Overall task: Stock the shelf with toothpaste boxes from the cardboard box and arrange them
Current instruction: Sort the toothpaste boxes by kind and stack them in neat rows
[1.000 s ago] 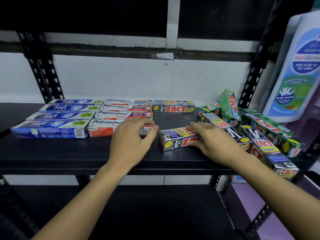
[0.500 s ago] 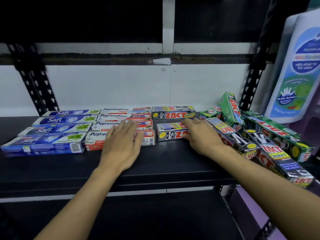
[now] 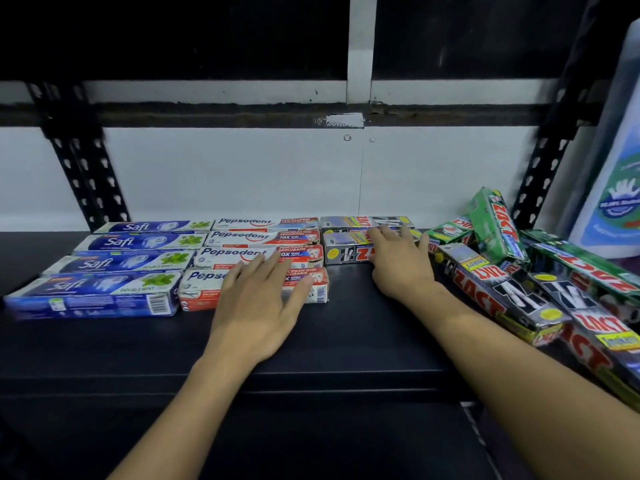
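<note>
On the black shelf (image 3: 346,327) lie three columns of flat toothpaste boxes: blue Safi boxes (image 3: 114,261) at the left, white-and-red Pepsodent boxes (image 3: 242,237) in the middle, and two silver Zact boxes at the right. My right hand (image 3: 398,263) lies over the front silver Zact box (image 3: 346,253), which sits directly in front of the back Zact box (image 3: 343,221). My left hand (image 3: 256,306) is flat with fingers spread over the nearest Pepsodent box (image 3: 201,289). A loose heap of Zact boxes (image 3: 502,292) lies at the right. No cardboard box is in view.
Green Zact boxes (image 3: 495,223) lean on the heap beside the right upright (image 3: 547,168). A large white-and-blue soap pouch (image 3: 616,188) stands at the far right. The left upright (image 3: 86,174) and a white back wall bound the shelf. A lower shelf (image 3: 311,445) sits below.
My right hand has slid the silver Zact box from the shelf's front back against the rear Zact box. My left hand moved slightly forward over the Pepsodent boxes.
</note>
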`<state>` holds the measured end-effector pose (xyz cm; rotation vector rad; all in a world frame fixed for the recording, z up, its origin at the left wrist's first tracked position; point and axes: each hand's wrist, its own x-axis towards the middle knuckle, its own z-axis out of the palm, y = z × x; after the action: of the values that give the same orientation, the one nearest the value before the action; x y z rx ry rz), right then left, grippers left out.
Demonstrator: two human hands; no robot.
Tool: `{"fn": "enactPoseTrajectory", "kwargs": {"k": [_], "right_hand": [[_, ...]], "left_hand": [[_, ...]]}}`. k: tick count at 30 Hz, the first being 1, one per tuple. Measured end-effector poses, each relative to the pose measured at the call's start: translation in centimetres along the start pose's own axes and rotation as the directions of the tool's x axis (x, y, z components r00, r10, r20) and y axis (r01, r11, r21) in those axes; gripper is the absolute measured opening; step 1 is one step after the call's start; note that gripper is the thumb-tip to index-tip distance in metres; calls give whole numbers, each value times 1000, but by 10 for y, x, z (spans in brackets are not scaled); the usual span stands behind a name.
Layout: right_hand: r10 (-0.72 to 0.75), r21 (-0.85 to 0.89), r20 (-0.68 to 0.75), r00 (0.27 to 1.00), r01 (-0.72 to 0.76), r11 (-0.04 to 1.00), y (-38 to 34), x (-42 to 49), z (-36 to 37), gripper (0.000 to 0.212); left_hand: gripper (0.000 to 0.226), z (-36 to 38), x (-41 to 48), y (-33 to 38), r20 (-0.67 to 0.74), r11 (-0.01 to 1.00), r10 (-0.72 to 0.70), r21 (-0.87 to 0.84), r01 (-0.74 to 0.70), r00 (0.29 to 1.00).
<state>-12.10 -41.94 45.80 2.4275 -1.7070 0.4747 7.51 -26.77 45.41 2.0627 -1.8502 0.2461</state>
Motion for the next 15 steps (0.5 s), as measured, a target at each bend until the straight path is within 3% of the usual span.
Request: {"fn": "enactPoseTrajectory", "kwargs": {"k": [6,15], "right_hand": [[-42,10,-88,995,44,999,10,7,8,48],[-21,20,-107,994,23,1000,13,4,8,51]], "left_hand": [[83,1,-1,3,10,1000,-13,26,12,1000],[87,1,-1,3,21,999,-17,43,16,1000]]}}
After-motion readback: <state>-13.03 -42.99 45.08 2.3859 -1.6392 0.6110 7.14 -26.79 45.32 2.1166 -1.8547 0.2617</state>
